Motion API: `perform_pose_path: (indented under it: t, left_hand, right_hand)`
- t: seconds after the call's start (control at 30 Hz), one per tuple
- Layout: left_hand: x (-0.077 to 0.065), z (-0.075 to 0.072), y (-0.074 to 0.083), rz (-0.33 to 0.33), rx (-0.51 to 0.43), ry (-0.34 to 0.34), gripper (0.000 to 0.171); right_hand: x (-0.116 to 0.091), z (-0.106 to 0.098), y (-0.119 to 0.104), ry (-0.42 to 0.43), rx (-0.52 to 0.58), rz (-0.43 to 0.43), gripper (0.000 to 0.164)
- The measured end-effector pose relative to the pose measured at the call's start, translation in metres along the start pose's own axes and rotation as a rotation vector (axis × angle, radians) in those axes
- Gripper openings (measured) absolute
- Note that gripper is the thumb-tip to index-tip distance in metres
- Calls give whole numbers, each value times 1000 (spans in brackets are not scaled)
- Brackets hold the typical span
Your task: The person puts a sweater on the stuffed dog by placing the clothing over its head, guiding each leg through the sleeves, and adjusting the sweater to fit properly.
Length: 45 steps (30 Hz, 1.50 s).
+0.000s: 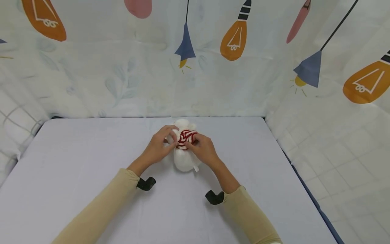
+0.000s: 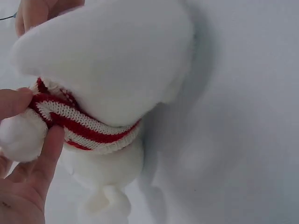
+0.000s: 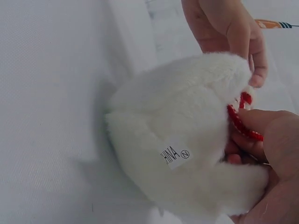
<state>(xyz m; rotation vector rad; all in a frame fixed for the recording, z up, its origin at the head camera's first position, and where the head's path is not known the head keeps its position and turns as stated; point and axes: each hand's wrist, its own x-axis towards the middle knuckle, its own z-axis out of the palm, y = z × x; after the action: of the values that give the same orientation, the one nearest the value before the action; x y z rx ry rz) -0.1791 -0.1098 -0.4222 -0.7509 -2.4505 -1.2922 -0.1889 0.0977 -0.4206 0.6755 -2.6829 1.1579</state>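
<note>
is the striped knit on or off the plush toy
On: the striped knit curves across the middle of the plush toy, left hand and right hand pinching it.

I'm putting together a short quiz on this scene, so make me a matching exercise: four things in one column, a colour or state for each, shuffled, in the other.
1. plush toy
2. knitted piece
3. sleeves
4. label

A. beige
B. printed with black lettering
C. white and fluffy
D. red and off-white stripes

Pairs: 1-C, 2-D, 3-A, 4-B
</note>
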Motion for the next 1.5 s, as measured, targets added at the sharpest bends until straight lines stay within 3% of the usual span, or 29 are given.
perform_pose_path:
  t: [0.2, 0.47, 0.7, 1.0, 1.13, 1.23, 1.33, 1.4, 1.5]
  left_hand:
    - [6, -6, 9, -121, 57, -66, 52]
    - [8, -7, 14, -180, 114, -33, 38]
    - [8, -8, 18, -135, 161, 34, 25]
    - [9, -4, 15, -181, 168, -102, 16]
    - [7, -1, 16, -158, 181, -33, 25]
    - [6, -3, 17, -139, 163, 24, 30]
    - [6, -6, 17, -114, 136, 26, 30]
    - [6, -8, 16, -101, 112, 5, 30]
    - [5, -12, 15, -81, 93, -38, 30]
  right_hand:
    - [1, -1, -2, -38, -49, 13, 25]
    - [0, -2, -4, -50, -60, 25, 26]
    - [0, 0, -4, -32, -88, -18, 28]
    - [-1, 2, -3, -26, -140, -16, 29]
    - [0, 2, -1, -18, -166, -10, 32]
    - [3, 0, 0, 44, -123, -28, 30]
    - [9, -4, -1, 110, -69, -72, 24]
    - [16, -7, -3, 94, -67, -115, 16]
    - [26, -11, -7, -14, -105, -199, 13]
